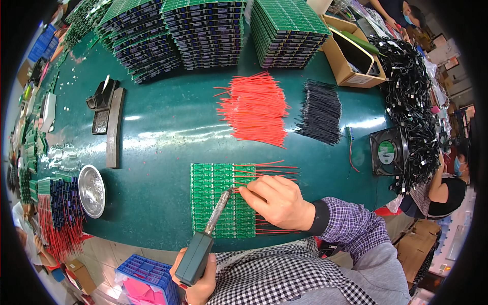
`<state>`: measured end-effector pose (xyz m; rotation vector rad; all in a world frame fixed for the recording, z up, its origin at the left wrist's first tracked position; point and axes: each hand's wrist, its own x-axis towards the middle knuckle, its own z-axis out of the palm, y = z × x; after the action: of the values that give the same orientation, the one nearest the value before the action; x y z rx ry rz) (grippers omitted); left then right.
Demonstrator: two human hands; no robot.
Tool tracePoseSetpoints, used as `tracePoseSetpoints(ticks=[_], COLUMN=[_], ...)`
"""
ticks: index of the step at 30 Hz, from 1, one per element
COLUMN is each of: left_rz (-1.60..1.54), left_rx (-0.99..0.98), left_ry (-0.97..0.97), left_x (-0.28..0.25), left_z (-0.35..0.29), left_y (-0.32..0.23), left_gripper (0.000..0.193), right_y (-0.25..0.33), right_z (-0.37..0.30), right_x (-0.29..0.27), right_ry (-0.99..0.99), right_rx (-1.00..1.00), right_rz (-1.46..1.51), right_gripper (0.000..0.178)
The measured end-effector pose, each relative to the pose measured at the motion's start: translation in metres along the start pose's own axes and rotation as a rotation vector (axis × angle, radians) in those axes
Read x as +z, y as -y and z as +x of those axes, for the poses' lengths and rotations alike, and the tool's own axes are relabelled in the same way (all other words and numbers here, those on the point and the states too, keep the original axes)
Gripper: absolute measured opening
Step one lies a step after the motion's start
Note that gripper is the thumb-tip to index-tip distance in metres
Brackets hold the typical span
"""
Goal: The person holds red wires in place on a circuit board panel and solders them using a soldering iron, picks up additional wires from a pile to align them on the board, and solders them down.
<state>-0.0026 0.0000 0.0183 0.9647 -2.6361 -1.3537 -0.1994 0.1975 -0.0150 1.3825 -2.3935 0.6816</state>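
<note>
A green circuit board panel (208,203) lies flat on the green table in front of me, with several red wires (274,231) sticking out past its right edge. My left hand (206,284) is wrapped round the dark handle of a soldering iron (195,259). The iron slants up and right over the panel, its tip close to my right fingertips. My right hand (279,201) hovers over the panel's right part, thumb and forefinger pinched on a red wire (238,184) at the tip. Whether the tip touches the wire cannot be told.
Beyond the panel lie a pile of red wires (254,109) and a bundle of black wires (320,112). Tall stacks of circuit boards (203,35) line the back. A fan (387,151) and black cables (414,101) sit right; a metal bowl (92,192) and metal bar (115,129) left.
</note>
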Motion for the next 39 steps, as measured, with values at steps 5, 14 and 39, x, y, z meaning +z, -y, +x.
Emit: tracePoseSetpoints(ticks=[5, 14, 39], left_rz=[-0.078, -0.166, -0.101], left_rx=[-0.1, 0.015, 0.077], left_ry=[-0.064, -0.168, -0.134], left_x=[0.002, 0.009, 0.005], left_z=[-0.008, -0.009, -0.013], left_y=[0.008, 0.022, 0.02], left_gripper=[0.027, 0.035, 0.03], right_y=[-0.001, 0.0, 0.006], right_z=[0.001, 0.001, -0.006], right_x=[0.005, 0.004, 0.0], right_ry=[-0.071, -0.062, -0.026], right_rx=[-0.007, -0.008, -0.026], right_rz=[0.011, -0.003, 0.056], right_gripper=[0.022, 0.021, 0.034])
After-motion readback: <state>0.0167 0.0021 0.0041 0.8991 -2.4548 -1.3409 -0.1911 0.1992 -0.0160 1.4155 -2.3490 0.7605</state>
